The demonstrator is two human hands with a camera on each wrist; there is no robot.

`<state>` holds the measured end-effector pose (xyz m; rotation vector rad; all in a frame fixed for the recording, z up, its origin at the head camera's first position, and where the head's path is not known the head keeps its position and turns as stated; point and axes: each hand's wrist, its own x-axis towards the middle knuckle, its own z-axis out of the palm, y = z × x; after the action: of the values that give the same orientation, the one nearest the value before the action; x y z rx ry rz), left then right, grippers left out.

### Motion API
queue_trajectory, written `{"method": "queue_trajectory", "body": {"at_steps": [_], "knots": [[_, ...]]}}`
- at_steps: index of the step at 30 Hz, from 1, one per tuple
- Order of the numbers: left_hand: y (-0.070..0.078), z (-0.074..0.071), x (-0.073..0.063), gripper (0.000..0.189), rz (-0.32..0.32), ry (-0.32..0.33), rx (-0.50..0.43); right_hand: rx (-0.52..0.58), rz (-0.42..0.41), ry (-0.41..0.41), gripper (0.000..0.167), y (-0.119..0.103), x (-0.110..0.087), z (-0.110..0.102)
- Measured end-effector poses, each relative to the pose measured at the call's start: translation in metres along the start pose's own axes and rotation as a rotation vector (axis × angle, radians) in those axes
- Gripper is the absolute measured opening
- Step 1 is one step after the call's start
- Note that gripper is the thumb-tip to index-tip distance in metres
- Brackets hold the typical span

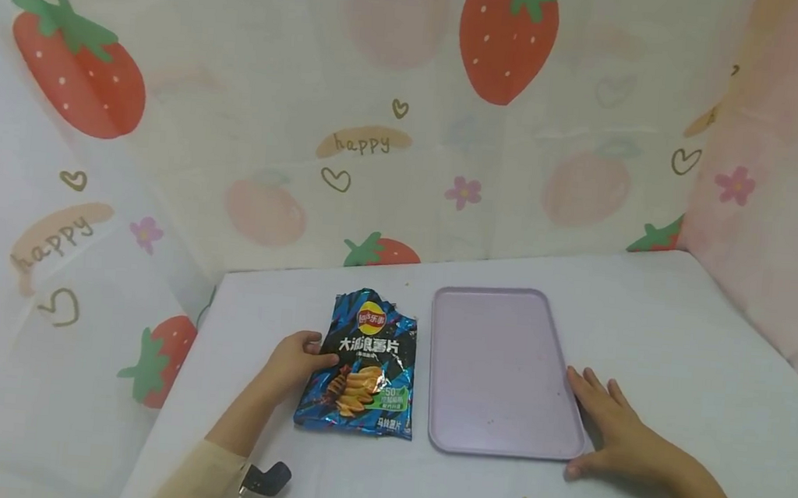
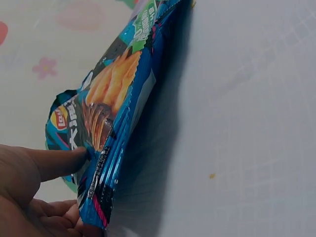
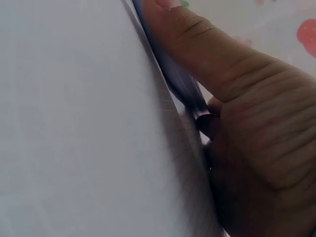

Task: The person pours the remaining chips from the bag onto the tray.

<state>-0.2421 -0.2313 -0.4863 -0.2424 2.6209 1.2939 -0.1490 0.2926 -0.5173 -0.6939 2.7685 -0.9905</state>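
Note:
A blue and black bag of potato chips (image 1: 368, 356) lies face up on the table, its top edge torn and uneven. My left hand (image 1: 294, 364) pinches the bag's left side, thumb on the printed front and fingers underneath. In the left wrist view the bag (image 2: 111, 84) looks fairly flat, with its side edge tilted up off the cloth. Just right of the bag lies a pale purple rectangular tray (image 1: 502, 366) with a low rim and a few tiny specks. My right hand (image 1: 626, 439) rests at the tray's right edge, its fingers spread and thumb by the lower right corner.
White cloth covers the table (image 1: 464, 496), with a few small yellow crumbs near the front. A strawberry-printed curtain (image 1: 389, 201) stands behind the table and along both sides. A dark wrist camera mount (image 1: 267, 479) sticks out from the left sleeve.

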Motion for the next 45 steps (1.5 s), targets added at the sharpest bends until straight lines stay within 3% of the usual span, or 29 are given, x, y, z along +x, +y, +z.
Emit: {"method": "queue_trajectory", "body": {"at_steps": [11, 19, 24, 27, 30, 34, 38, 45], "knots": [[-0.008, 0.003, -0.007, 0.046, -0.066, 0.041, -0.108, 0.029, 0.019, -0.01, 0.138, -0.002, 0.0, 0.0], [-0.009, 0.006, -0.02, 0.031, -0.032, 0.093, -0.243, 0.033, 0.025, -0.014, 0.139, 0.0, -0.002, 0.002], [-0.005, 0.003, -0.028, 0.028, -0.027, 0.09, -0.45, 0.049, 0.034, -0.017, 0.139, -0.001, -0.002, 0.002], [0.0, 0.001, -0.033, 0.025, 0.009, 0.082, -0.602, 0.06, 0.04, -0.02, 0.138, -0.002, -0.003, 0.002], [0.007, 0.001, -0.04, 0.022, 0.087, 0.111, -0.697, 0.065, 0.05, -0.021, 0.138, -0.003, -0.003, 0.001], [0.015, 0.003, -0.047, 0.023, 0.273, 0.187, -0.749, 0.066, 0.054, -0.02, 0.136, -0.003, -0.003, -0.002], [0.019, 0.011, -0.053, 0.024, 0.441, 0.249, -0.714, 0.058, 0.049, -0.014, 0.136, -0.004, -0.002, -0.005], [0.024, 0.028, -0.061, 0.021, 0.649, 0.343, -0.702, 0.056, 0.054, -0.013, 0.138, -0.006, -0.001, -0.006]]}}
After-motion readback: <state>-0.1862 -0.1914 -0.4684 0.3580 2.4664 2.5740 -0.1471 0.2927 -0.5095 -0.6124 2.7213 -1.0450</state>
